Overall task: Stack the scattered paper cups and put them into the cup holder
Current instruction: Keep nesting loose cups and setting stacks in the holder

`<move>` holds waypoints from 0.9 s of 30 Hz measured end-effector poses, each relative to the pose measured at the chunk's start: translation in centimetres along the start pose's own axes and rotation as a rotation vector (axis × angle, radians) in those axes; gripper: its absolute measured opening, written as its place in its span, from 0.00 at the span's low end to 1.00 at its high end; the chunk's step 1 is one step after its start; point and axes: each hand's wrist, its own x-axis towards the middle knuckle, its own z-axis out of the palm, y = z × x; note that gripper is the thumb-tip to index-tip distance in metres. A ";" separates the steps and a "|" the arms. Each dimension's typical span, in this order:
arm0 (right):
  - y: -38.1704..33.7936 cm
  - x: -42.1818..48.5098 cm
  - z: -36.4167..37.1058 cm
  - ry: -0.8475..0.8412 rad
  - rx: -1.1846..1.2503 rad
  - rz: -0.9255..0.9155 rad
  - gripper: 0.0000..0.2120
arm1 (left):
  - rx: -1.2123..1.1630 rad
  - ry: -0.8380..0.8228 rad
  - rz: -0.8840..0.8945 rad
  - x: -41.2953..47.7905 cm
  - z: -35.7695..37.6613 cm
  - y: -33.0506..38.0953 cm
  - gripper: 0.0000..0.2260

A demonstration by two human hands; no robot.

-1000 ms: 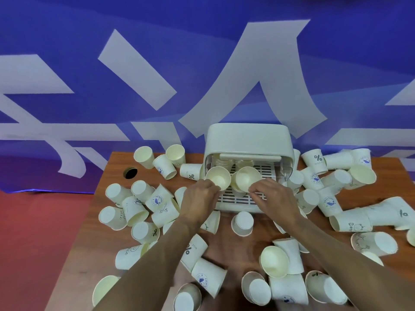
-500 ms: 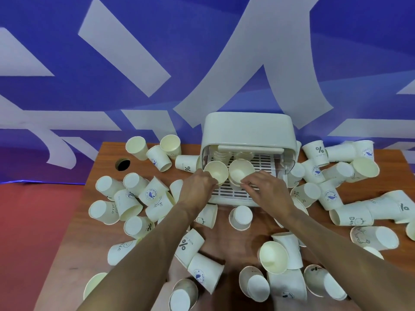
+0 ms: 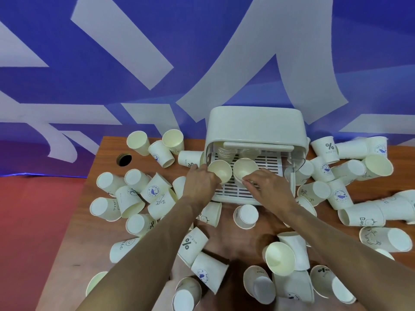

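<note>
Left grip [image 3: 199, 182] has its fingers curled round the side of a left cup [image 3: 220, 172], mouth facing up. Right grip [image 3: 270, 189] pinches the near rim of a right cup [image 3: 245, 168], also mouth up. The two cups sit side by side, just about touching, over the slatted tray [image 3: 270, 163] in the open front of the cup holder [image 3: 256, 129].

More cups are stacked at the far left inside the holder, partly hidden. The holder sits at the far edge of the bench [image 3: 74, 254], backed by the blue banner [image 3: 112, 41].

Loose cups [image 3: 155, 193] crowd the bench left, right and near of the holder, mostly on their sides. One upside-down cup [image 3: 246, 216] lies just near of the tray lip.

Open room: a bare patch between the forearms and a bare strip along the left bench edge. There is a cable hole [image 3: 124, 159] at the far-left corner.
</note>
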 end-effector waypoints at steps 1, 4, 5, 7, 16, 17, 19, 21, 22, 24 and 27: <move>0.1 0.0 0.1 -0.013 -0.008 0.012 0.05 | 0.000 -0.009 0.001 0.1 0.0 0.0 0.12; 0.4 -0.1 0.4 -0.044 -0.031 0.034 0.04 | 0.000 -0.016 0.007 0.3 0.0 -0.1 0.12; 0.4 -0.1 0.5 -0.051 -0.036 0.042 0.04 | -0.003 -0.016 0.007 0.3 0.0 -0.1 0.12; 0.6 -0.1 0.6 -0.067 -0.043 0.057 0.05 | -0.008 -0.014 0.007 0.3 0.1 -0.1 0.12; -0.1 0.3 -0.6 -0.166 -0.071 0.115 0.15 | -0.070 0.159 0.106 -1.2 -2.0 -0.1 0.12; -0.3 0.2 -1.1 -0.147 -0.070 0.116 0.14 | -0.087 0.193 0.118 -1.6 -2.7 -0.3 0.11; -0.7 -0.2 -2.2 -0.108 -0.067 0.095 0.12 | -0.097 0.217 0.119 -2.5 -4.2 -0.8 0.10; -1.2 -0.5 -3.4 -0.074 -0.075 0.047 0.09 | -0.075 0.211 0.107 -3.6 -5.7 -1.6 0.08; -1.6 -0.6 -4.0 -0.062 -0.066 0.029 0.09 | -0.072 0.207 0.098 -4.4 -6.6 -2.1 0.07; -2.8 -0.8 -5.1 -0.071 -0.028 0.026 0.08 | -0.077 0.196 0.073 -6.5 -8.4 -3.1 0.08; -5.0 -1.4 -5.9 -0.125 0.001 -0.007 0.08 | -0.042 0.146 0.013 -10.3 -10.7 -5.2 0.08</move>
